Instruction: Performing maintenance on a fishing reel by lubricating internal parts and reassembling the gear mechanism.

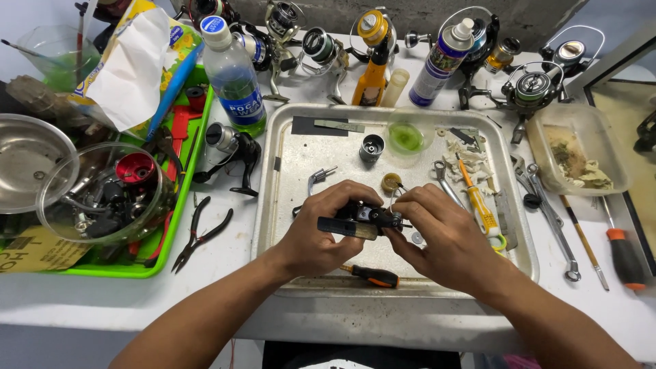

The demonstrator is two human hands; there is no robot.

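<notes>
**Both hands on a small reel body, over the metal tray**

Left hand [321, 229] is closed around the black reel body [362, 217] and keeps it just above the metal tray [287, 205], so I judge that any small part which falls will land inside the rim and not on the bench. My right hand [437, 229] comes from the other side with thumb and first fingers pinched narrow on the end of this same piece; whether something tiny is between them, I cannot tell.

The reel body is dark, compact, partly hidden under my fingers. It shows a bit of bright metal in the middle and a flat dark bar which sticks out to the left, below my thumb.

Near it on the tray lie a round brown piece [391, 182], a small metal spool [372, 147] and a cup with green liquid [406, 139]. An orange-handled screwdriver [372, 275] lies just under my hands and a yellow screwdriver [478, 205] beside my right hand, both close enough to take. Black pliers [198, 236] wait outside the tray, on the left.
</notes>
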